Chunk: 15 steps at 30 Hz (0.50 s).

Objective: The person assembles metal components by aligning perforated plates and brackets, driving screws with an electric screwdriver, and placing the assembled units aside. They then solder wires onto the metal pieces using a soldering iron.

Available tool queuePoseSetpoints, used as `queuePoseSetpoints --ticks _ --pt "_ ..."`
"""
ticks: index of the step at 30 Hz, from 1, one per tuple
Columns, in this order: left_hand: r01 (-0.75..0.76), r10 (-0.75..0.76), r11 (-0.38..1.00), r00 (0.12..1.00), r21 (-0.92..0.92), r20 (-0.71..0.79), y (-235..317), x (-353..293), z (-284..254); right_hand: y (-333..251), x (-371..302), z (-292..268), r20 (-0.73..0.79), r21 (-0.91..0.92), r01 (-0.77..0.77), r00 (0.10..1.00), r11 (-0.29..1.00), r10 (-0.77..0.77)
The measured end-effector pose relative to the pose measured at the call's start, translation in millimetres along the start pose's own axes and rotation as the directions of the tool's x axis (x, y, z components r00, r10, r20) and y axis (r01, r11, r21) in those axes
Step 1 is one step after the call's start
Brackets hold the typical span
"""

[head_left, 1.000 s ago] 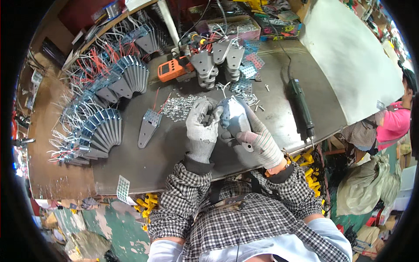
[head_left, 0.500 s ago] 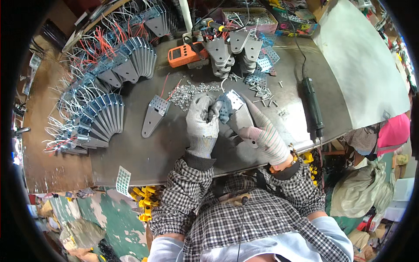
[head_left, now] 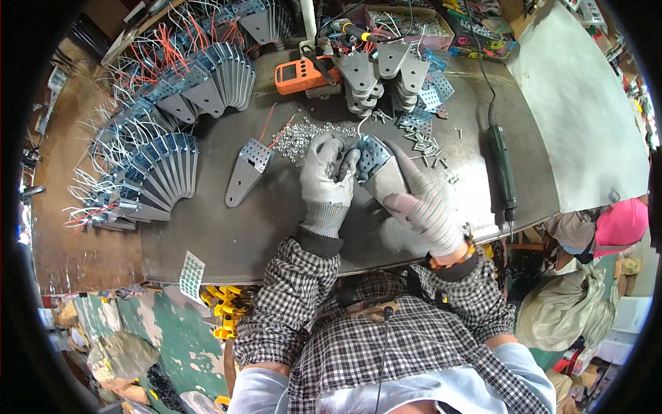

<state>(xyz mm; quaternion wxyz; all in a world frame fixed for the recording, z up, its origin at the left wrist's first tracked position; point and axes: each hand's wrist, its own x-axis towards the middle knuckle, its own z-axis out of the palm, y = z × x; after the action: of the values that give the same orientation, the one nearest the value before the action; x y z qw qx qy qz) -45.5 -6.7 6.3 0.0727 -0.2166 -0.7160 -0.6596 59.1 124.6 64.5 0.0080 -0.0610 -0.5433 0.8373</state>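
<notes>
Both my hands wear grey knit gloves. My right hand (head_left: 424,207) grips the narrow end of a grey metal bracket (head_left: 378,171) with a perforated wide end. My left hand (head_left: 327,178) has its fingers closed against the perforated end of that same bracket, above the dark metal table (head_left: 276,228). Just beyond my hands lies a pile of small silver screws (head_left: 303,134). A second, similar bracket (head_left: 245,172) lies flat on the table to the left of my left hand.
Fanned rows of brackets with red and white wires (head_left: 155,172) curve along the left side. Stacked brackets (head_left: 372,72) and an orange meter (head_left: 300,74) sit at the back. A black electric screwdriver (head_left: 502,169) lies at the right. A person in pink (head_left: 617,224) is at the right edge.
My hands and the bracket stay together on the table; my right hand has slid toward the bracket's narrow end. The view has shifted, so everything sits lower in the picture.
</notes>
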Motion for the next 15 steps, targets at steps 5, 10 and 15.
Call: queuePoseSetpoints --ticks 5,10,15 --pt "0.209 -0.218 0.934 0.976 -0.288 0.001 -28.9 -8.3 16.7 67.2 6.3 -0.3 -0.088 -0.64 0.207 0.937 0.74 -0.338" --pt "0.358 -0.335 0.916 0.931 -0.18 0.146 -13.4 2.5 10.0 88.5 9.5 11.0 -0.071 -0.746 0.25 0.892 0.618 -0.447" --pt "0.248 -0.23 0.954 0.966 -0.17 0.119 -19.4 5.1 1.4 89.8 5.3 11.5 -0.093 -0.689 0.209 0.924 0.694 -0.37"
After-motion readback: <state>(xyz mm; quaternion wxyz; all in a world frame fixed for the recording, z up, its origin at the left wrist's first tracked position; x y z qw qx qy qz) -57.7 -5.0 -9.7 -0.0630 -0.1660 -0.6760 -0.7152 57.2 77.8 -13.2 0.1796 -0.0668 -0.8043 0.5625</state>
